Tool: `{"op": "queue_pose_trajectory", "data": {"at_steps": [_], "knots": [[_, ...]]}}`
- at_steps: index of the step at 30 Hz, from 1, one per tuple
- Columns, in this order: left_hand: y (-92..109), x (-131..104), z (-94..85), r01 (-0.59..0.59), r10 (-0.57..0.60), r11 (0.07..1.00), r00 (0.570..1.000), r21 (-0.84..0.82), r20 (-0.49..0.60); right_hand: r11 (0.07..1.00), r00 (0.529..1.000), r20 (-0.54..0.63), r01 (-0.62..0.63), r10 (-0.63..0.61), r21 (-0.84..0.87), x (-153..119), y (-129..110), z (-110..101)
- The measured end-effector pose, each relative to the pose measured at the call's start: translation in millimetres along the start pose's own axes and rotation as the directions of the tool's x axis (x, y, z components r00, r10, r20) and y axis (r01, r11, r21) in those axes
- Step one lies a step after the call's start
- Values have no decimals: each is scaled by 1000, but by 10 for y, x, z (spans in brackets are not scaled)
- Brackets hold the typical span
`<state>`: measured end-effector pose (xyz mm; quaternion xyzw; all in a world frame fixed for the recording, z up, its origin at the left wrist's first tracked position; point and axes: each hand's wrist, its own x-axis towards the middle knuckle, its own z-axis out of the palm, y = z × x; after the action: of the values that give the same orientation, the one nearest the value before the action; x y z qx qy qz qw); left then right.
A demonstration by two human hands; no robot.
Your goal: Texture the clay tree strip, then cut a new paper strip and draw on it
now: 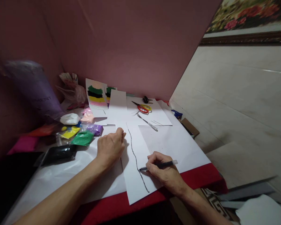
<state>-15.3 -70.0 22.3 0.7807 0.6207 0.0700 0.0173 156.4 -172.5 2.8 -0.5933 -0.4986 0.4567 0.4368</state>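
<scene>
My right hand [162,170] grips a black marker [165,164], its tip touching a narrow white sheet of paper [133,184]. A wavy black line [132,147] runs lengthwise down this sheet, and the tip meets it in the lower half. My left hand [111,145] is closed at the sheet's left edge, fingers curled and facing the line. Whatever those fingers may hold is hidden.
Scissors [143,108], a craft knife [147,122] and keys [147,100] lie farther back on paper. At left are bagged green clay [82,138], a black packet [59,154] and a purple roll [35,87]. A card with coloured stripes [96,97] leans behind.
</scene>
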Motion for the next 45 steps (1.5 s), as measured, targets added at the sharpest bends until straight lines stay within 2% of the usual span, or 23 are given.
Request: {"op": "queue_pose_trajectory", "data": {"at_steps": [14,26,35,39,41,43,45], "knots": [[6,4,-2,-14,14,1000,999,9,-29,1000,999,35,10,-9,-14,-5,4,4],[-4,6,13,-7,7,1000,1000,-3,-21,998,999,6,40,-40,-39,1,21,-3],[-16,17,26,-12,11,1000,999,-8,-32,1000,1000,1,27,-27,16,-11,-4,-9],[-12,10,20,-10,10,1000,1000,-4,-25,995,1000,-1,-24,24,100,-3,-44,-59],[-9,10,12,-7,7,1000,1000,-2,-15,991,1000,-13,12,-11,135,-5,-124,-72],[-8,10,5,-6,6,1000,1000,3,-15,974,994,-26,112,-109,196,-35,-261,-53],[-6,9,-2,-10,10,1000,1000,7,-22,928,981,10,181,-195,327,-120,-416,-4]]}}
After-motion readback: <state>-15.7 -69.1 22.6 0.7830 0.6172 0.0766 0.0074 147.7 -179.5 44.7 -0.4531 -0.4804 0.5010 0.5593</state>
